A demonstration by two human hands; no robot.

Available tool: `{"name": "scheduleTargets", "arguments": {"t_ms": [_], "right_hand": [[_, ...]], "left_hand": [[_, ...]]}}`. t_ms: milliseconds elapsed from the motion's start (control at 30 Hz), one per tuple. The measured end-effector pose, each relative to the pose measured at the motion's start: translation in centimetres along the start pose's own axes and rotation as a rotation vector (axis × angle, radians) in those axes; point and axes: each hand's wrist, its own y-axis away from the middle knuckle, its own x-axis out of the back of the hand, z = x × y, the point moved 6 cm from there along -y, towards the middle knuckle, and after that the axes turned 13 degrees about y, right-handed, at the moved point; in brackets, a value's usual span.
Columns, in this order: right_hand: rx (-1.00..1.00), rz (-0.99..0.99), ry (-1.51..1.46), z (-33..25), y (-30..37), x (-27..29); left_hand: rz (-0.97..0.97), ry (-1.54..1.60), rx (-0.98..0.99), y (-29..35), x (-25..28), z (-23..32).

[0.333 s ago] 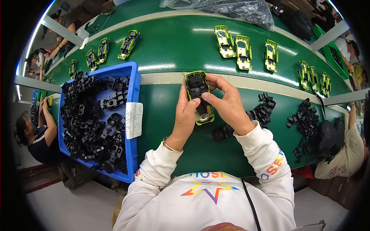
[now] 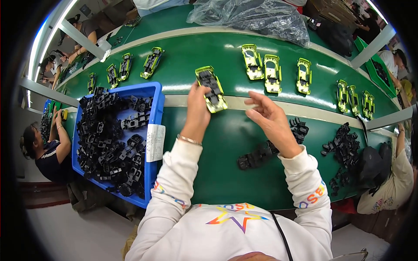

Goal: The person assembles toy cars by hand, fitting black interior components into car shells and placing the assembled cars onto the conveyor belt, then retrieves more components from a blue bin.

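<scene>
My left hand (image 2: 198,106) grips a lime-green toy car body (image 2: 211,89) by its left side, above the light rail that borders the green belt. A black interior part (image 2: 209,81) sits inside the shell, whose hollow side faces up. To the right, my right hand (image 2: 268,118) holds nothing, its fingers apart and partly curled. Below that hand, a row of black plastic car parts (image 2: 257,157) lies on the green table (image 2: 209,174), partly hidden by my right wrist.
On my left stands a blue bin (image 2: 160,98) heaped with black parts (image 2: 111,148). Several lime-green car bodies (image 2: 272,74) lie along the green belt (image 2: 187,54). More black parts (image 2: 344,143) are piled at the right. A clear plastic sheet (image 2: 252,19) lies beyond; co-workers sit at both sides.
My right hand has let go of the car body and moved away to the right. My left hand has carried the car body leftward and farther toward the belt.
</scene>
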Motion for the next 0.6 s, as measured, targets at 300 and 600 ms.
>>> {"name": "scheduleTargets", "arguments": {"t_ms": [300, 600], "right_hand": [[-0.167, 0.101, 0.026, 1.9, 6.0, 7.3], [-0.167, 0.272, 0.077, 3.4, 9.2, 11.0]], "left_hand": [[-0.073, -0.24, -0.114, -13.2, 0.4, 1.4], [0.088, -1.324, -0.63, -14.1, -1.6, 3.3]]}}
